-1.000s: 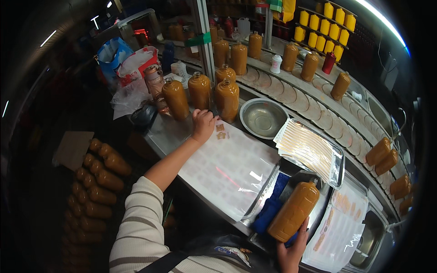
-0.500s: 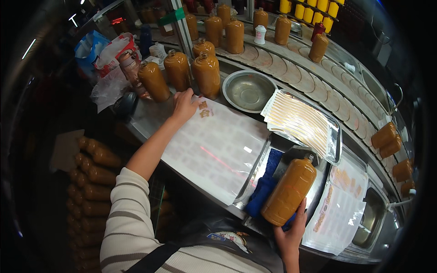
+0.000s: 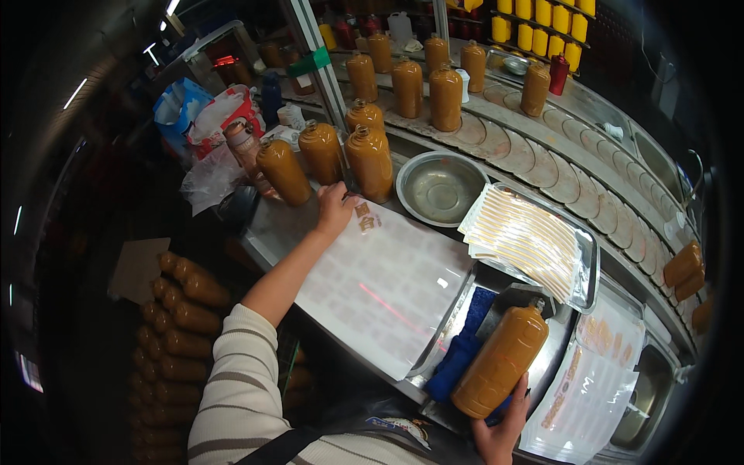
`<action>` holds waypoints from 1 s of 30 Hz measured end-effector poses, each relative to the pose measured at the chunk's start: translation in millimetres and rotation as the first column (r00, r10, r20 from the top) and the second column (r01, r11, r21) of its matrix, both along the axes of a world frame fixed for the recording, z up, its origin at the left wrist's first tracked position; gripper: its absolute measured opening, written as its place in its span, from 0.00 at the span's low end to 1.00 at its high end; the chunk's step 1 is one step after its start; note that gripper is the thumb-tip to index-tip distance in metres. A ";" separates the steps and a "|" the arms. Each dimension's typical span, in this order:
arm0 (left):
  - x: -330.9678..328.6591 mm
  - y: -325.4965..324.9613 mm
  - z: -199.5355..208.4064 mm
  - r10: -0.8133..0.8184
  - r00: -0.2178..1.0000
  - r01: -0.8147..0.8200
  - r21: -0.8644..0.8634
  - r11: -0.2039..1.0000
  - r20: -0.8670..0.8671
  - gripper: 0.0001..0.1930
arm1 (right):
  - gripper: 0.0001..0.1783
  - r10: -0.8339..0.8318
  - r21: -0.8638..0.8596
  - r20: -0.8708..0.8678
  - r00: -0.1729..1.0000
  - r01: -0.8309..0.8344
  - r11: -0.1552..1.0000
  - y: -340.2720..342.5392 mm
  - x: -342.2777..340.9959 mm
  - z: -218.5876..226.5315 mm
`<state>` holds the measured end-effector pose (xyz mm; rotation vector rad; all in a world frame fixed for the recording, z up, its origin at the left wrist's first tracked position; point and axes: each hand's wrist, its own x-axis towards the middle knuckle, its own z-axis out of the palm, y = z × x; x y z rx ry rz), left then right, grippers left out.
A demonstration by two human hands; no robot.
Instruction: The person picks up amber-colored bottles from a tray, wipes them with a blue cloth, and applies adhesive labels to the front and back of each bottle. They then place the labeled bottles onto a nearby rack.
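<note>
A large white decal sheet (image 3: 380, 287) lies on the metal bench in front of me, with a few small gold-brown decals (image 3: 363, 219) at its far left corner. My left hand (image 3: 335, 211) rests on that corner beside the decals. Its fingers are bent and pressed together; anything between them is too small to make out. To the right, a glossy amber-brown bottle (image 3: 502, 360) lies tilted on a holder, its neck pointing away from me against a dark grey block (image 3: 525, 297). My right hand (image 3: 504, 428) grips the bottle's near end, fingers partly hidden beneath it.
Several brown bottles (image 3: 370, 164) stand past the sheet's far edge. A metal bowl (image 3: 442, 188) and a tray of striped decal strips (image 3: 527, 240) sit behind. Blue cloth (image 3: 465, 349) lies beside the holder, more decal sheets (image 3: 577, 403) to the right. A conveyor of round plates (image 3: 558, 182) curves behind.
The whole view has shifted, so the bench appears lower and farther right. My left hand stays at the sheet's corner and my right hand stays on the bottle's near end.
</note>
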<state>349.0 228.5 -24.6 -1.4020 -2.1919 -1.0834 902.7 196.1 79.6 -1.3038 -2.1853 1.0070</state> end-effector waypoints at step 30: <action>100.4 144.8 47.6 -0.179 0.929 0.265 -0.245 0.933 0.324 0.05 | 0.58 0.049 0.075 -0.034 0.998 -0.046 0.996 -1.5 4.4 -7.6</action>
